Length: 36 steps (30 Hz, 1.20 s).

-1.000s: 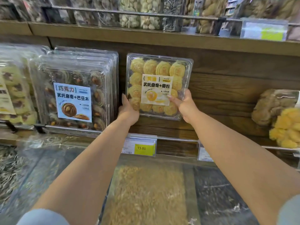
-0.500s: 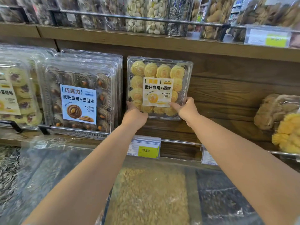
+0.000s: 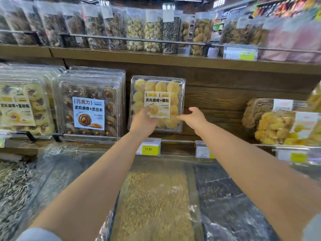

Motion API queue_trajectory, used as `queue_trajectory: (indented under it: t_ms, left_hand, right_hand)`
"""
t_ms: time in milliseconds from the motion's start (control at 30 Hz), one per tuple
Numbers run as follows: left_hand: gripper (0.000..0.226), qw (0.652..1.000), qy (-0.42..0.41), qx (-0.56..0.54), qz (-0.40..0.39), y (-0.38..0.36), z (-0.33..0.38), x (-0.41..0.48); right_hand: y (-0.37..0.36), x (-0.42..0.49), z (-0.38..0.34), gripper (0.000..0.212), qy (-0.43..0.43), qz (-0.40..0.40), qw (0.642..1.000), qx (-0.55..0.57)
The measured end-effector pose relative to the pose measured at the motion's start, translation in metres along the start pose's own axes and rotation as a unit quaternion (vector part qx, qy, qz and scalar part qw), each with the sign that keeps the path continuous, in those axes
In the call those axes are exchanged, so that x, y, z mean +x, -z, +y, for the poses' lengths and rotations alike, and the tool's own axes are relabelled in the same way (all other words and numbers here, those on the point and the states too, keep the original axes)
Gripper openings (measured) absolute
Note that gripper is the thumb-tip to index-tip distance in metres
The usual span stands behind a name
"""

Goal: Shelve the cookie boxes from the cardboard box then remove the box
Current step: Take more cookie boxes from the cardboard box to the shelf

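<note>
Both your hands have slid up the yellow cookie box [image 3: 157, 103]: your left hand [image 3: 143, 121] now presses its front at 7 o'clock, fingers closed against it, and your right hand [image 3: 194, 119], open, has come off at 4 o'clock. Beyond them, the box stands upright on the wooden shelf [image 3: 217, 133], chocolate cookie boxes [image 3: 90, 103] at its 9 o'clock.

"13.80" on yellow price tag [image 3: 148, 149]

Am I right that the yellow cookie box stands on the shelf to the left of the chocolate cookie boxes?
No. In the head view the yellow cookie box stands on the shelf to the right of the chocolate cookie boxes, not the left.
</note>
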<state>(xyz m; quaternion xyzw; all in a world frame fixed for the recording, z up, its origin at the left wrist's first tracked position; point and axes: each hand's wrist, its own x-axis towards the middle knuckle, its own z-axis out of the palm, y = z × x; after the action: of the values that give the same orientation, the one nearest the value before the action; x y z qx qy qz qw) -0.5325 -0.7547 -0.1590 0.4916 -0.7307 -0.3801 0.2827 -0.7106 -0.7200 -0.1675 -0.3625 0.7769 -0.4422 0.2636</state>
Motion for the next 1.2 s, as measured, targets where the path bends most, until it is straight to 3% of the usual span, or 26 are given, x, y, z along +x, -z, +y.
queue_trajectory:
  t_ms: [200,367,633,1000,1200]
  left_hand:
    - [0.037,0.999,-0.016,-0.047,0.005,-0.014,0.003,-0.065]
    - [0.031,0.994,-0.028,-0.072,-0.072,-0.04,-0.002,-0.124]
    - [0.02,0.956,-0.049,-0.082,-0.278,-0.13,-0.018,-0.245]
    - [0.012,0.834,-0.067,-0.028,-0.547,-0.254,-0.011,-0.53]
    - [0.012,0.728,-0.075,0.066,-0.678,-0.321,-0.027,-0.724]
  right_hand:
    - [0.023,-0.072,0.019,0.055,-0.006,0.052,0.994,0.094]
    - [0.045,-0.153,0.054,0.024,-0.026,0.116,0.973,0.199]
    - [0.066,-0.313,0.165,0.015,-0.087,0.261,0.922,0.271]
    - [0.113,-0.614,0.352,0.005,-0.274,0.435,0.788,0.338]
    - [0.131,-0.813,0.427,0.01,-0.36,0.486,0.701,0.378]
